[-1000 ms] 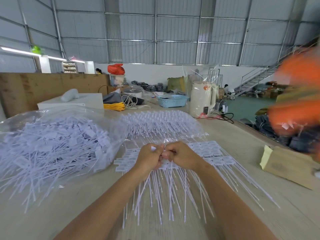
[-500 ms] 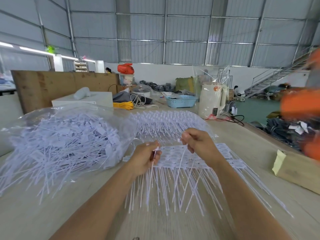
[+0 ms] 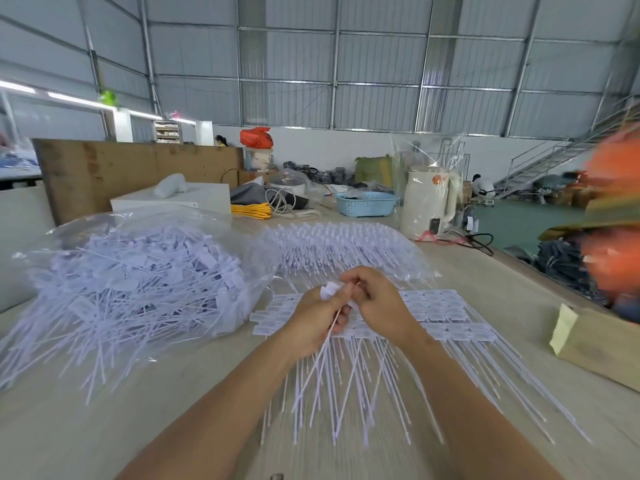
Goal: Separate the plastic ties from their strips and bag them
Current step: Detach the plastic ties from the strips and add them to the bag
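Strips of white plastic ties [image 3: 446, 311] lie flat on the table in front of me, their tails fanning toward me. My left hand [image 3: 313, 320] grips a few separated ties [image 3: 332, 317] by their tag ends, the tails hanging down. My right hand [image 3: 379, 303] meets it from the right and pinches the same bunch near the tags. A clear plastic bag [image 3: 138, 271] stuffed with loose ties lies at the left. Behind my hands a further stack of tie strips [image 3: 343, 247] sits in clear wrap.
A cardboard box [image 3: 599, 344] with yellow tape sits at the table's right edge. At the back stand a white kettle [image 3: 427, 202], a blue basket [image 3: 365, 203], yellow cord [image 3: 251, 211] and a white box [image 3: 173, 200]. A blurred orange shape [image 3: 613, 216] fills the far right.
My hands were apart half a second ago, each with ties; now they have come back together above the strips, both on one bunch of ties.
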Available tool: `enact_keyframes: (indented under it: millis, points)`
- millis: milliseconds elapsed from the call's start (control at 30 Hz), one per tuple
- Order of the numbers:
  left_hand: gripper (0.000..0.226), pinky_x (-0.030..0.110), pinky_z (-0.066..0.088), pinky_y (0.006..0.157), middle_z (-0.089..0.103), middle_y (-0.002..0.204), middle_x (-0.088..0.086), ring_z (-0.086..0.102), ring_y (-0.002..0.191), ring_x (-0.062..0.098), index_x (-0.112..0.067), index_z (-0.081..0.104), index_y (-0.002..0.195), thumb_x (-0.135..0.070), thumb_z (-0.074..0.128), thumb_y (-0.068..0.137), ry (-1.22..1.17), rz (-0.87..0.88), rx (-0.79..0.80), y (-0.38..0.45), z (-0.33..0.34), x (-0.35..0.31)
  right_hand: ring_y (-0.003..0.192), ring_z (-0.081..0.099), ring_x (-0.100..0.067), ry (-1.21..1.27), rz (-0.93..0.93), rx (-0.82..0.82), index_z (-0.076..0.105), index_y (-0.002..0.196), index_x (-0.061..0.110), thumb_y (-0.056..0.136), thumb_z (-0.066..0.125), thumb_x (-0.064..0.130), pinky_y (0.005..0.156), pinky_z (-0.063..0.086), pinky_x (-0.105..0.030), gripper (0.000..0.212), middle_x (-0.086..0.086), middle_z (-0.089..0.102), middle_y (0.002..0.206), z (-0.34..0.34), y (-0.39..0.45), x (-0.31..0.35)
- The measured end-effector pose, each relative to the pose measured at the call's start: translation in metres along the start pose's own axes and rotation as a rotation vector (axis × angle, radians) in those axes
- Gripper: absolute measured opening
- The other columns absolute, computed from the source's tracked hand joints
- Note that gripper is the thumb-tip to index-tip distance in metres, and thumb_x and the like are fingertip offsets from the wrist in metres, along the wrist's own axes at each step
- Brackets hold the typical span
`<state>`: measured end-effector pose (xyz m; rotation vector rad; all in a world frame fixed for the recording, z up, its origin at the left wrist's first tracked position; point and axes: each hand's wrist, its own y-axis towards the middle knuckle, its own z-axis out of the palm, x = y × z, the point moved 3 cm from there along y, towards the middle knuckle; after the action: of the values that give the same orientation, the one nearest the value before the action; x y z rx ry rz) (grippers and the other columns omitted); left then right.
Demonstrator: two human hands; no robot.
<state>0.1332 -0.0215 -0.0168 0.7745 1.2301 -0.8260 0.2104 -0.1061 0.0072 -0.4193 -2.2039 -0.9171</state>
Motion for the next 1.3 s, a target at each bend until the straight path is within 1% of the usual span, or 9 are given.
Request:
enact_keyframes:
  millis: [67, 200, 300, 400, 567, 700, 933, 1100, 1300]
  points:
    - [0.018, 0.017, 0.029, 0.037, 0.048, 0.057, 0.003, 0.041, 0.040, 0.007, -0.009, 0.051, 0.080, -0.017, 0.053, 0.097, -0.051, 0.027, -0.053, 0.002, -0.006, -0.003, 0.090, 0.054, -0.013, 0.011, 0.017, -0.041, 0.062, 0.105, 0.006, 0.093, 0.045, -0.002, 0.073, 0.041, -0.008, 0.022, -0.008, 0.060, 0.103, -0.002, 0.002, -0.002]
    - [0.017, 0.017, 0.029, 0.036, 0.050, 0.052, 0.001, 0.042, 0.040, 0.008, -0.009, 0.054, 0.080, -0.014, 0.052, 0.097, -0.065, 0.079, -0.095, 0.005, -0.013, -0.005, 0.065, 0.055, -0.017, 0.000, 0.092, 0.060, 0.062, 0.086, -0.006, 0.096, 0.049, 0.013, 0.071, 0.050, -0.037, 0.025, -0.018, 0.060, 0.080, -0.004, 0.003, -0.010]
    - [0.017, 0.017, 0.030, 0.037, 0.052, 0.049, -0.003, 0.042, 0.041, 0.008, -0.012, 0.054, 0.080, -0.014, 0.052, 0.097, 0.017, 0.105, -0.081, 0.006, -0.013, -0.001, 0.058, 0.051, -0.011, -0.072, 0.057, 0.110, 0.062, 0.074, 0.008, 0.093, 0.056, 0.017, 0.062, 0.042, -0.023, 0.022, -0.020, 0.064, 0.078, 0.001, -0.002, -0.009]
    - [0.021, 0.016, 0.031, 0.038, 0.052, 0.047, -0.005, 0.042, 0.039, 0.007, -0.012, 0.055, 0.077, -0.018, 0.052, 0.097, 0.093, 0.126, -0.091, 0.006, -0.014, -0.001, 0.065, 0.050, -0.013, -0.084, 0.052, 0.139, 0.061, 0.070, 0.016, 0.092, 0.058, 0.019, 0.065, 0.038, -0.024, 0.022, -0.012, 0.061, 0.073, 0.002, -0.003, -0.009]
    - [0.027, 0.016, 0.028, 0.037, 0.045, 0.050, -0.001, 0.036, 0.037, 0.006, -0.007, 0.052, 0.075, -0.021, 0.052, 0.098, 0.204, 0.161, -0.098, 0.003, -0.013, -0.002, 0.063, 0.040, -0.017, -0.135, 0.049, 0.187, 0.059, 0.079, -0.008, 0.092, 0.057, 0.018, 0.062, 0.032, -0.030, 0.029, -0.012, 0.048, 0.069, 0.005, -0.003, -0.010]
    - [0.034, 0.016, 0.024, 0.036, 0.039, 0.054, 0.003, 0.030, 0.037, 0.008, -0.010, 0.046, 0.067, -0.019, 0.048, 0.100, 0.237, 0.142, -0.081, 0.001, -0.008, -0.005, 0.063, 0.041, -0.020, -0.239, -0.050, 0.138, 0.058, 0.078, -0.009, 0.091, 0.058, 0.015, 0.060, 0.032, -0.032, 0.027, -0.021, 0.051, 0.069, 0.002, -0.002, -0.010]
    - [0.031, 0.015, 0.025, 0.037, 0.046, 0.047, -0.002, 0.035, 0.035, 0.007, -0.012, 0.048, 0.069, -0.019, 0.051, 0.098, 0.239, 0.057, -0.054, 0.002, -0.011, -0.007, 0.076, 0.056, -0.025, -0.510, -0.193, 0.123, 0.062, 0.081, 0.006, 0.091, 0.056, 0.022, 0.072, 0.046, -0.035, 0.020, -0.001, 0.058, 0.078, 0.001, -0.002, -0.004]
    - [0.026, 0.019, 0.034, 0.044, 0.053, 0.051, -0.001, 0.046, 0.042, 0.011, -0.014, 0.052, 0.070, -0.023, 0.059, 0.093, 0.569, 0.025, -0.189, 0.007, -0.026, -0.003, 0.072, 0.051, -0.012, -0.826, -0.181, 0.110, 0.047, 0.075, 0.021, 0.094, 0.052, 0.026, 0.086, 0.039, -0.030, 0.020, 0.010, 0.048, 0.081, -0.012, -0.004, -0.012]
    - [0.015, 0.018, 0.034, 0.040, 0.058, 0.050, 0.001, 0.046, 0.038, 0.010, -0.011, 0.058, 0.083, -0.016, 0.053, 0.096, 0.032, -0.057, -0.125, 0.010, -0.042, 0.000, 0.046, 0.044, -0.003, 0.112, -0.009, -0.166, 0.060, 0.071, 0.007, 0.091, 0.059, 0.016, 0.053, 0.040, -0.021, 0.021, 0.011, 0.053, 0.061, -0.035, 0.000, -0.005]
